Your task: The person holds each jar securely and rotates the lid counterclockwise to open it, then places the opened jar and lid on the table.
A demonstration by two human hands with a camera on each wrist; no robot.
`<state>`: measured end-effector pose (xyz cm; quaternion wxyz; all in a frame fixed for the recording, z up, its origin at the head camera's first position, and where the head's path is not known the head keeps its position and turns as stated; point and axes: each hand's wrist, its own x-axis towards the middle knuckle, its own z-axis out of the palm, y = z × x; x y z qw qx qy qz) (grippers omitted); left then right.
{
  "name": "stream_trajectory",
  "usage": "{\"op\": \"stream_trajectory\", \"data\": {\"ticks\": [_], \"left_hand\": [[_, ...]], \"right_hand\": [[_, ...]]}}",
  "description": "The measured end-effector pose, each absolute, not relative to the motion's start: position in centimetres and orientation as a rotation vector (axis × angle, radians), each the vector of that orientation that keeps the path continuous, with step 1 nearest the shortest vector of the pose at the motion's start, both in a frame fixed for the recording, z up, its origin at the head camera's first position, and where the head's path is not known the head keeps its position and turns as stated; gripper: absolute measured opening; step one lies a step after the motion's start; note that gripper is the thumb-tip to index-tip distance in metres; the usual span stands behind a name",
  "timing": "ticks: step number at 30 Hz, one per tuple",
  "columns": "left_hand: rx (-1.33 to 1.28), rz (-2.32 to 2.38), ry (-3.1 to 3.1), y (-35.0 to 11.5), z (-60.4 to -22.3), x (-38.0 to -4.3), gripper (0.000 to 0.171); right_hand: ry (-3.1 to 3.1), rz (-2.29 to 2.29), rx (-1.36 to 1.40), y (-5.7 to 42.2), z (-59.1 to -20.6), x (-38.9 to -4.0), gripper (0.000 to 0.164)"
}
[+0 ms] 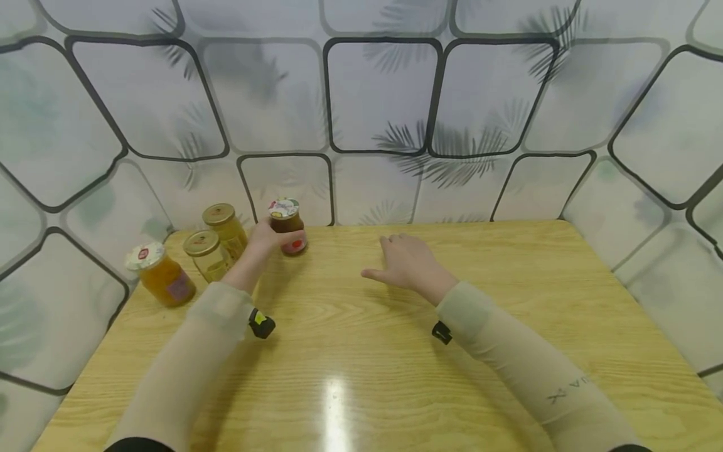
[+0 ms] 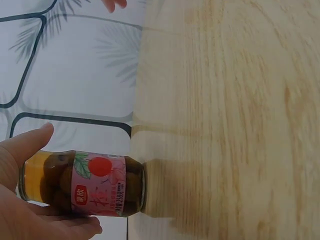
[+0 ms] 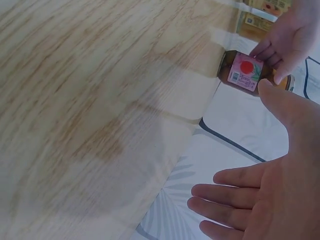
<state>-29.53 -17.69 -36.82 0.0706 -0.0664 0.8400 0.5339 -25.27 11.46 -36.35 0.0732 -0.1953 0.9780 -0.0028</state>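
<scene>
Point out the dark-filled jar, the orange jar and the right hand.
dark-filled jar (image 2: 98, 184), left wrist view, on its label
orange jar (image 1: 160, 276), head view, on its side
right hand (image 1: 410, 263), head view, on its back

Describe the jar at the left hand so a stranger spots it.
Start at the wooden table, far side, left of centre. The jar stands there at the left hand, pink label showing red fruit. Its dark contents distinguish it from the yellowish jars and orange jar.

Pale walls (image 1: 384, 94) with dark rounded outlines (image 1: 384, 40) (feathery fronds (image 1: 459, 168) among them), wood-grain table (image 1: 508, 282), white glare (image 1: 336, 408) on it
</scene>
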Motion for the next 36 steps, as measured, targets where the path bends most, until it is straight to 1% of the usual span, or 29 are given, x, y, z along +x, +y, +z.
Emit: {"op": "stream_trajectory", "data": {"ticks": [11,17,25,30,36], "left_hand": [[-0.406,1.776,2.596,-16.2,-39.2,-30.6,0.079],[-0.492,1.768,2.665,-15.6,-40.2,-31.0,0.078],[-0.518,1.692,2.722,-15.3,-40.3,-31.2,0.077],[-0.524,1.648,2.767,-15.5,-40.5,-31.2,0.077],[-0.498,1.569,2.844,-15.6,-40.7,-31.3,0.072]], "right_hand": [[2.930,-0.045,-0.618,11.6,-37.0,-25.3,0.091],[2.921,-0.021,-0.619,11.5,-36.9,-25.3,0.089],[2.890,0.003,-0.601,11.1,-36.9,-25.4,0.086],[2.876,0.009,-0.580,10.9,-36.9,-25.5,0.077],[2.859,-0.002,-0.565,11.0,-36.6,-25.3,0.069]]}}
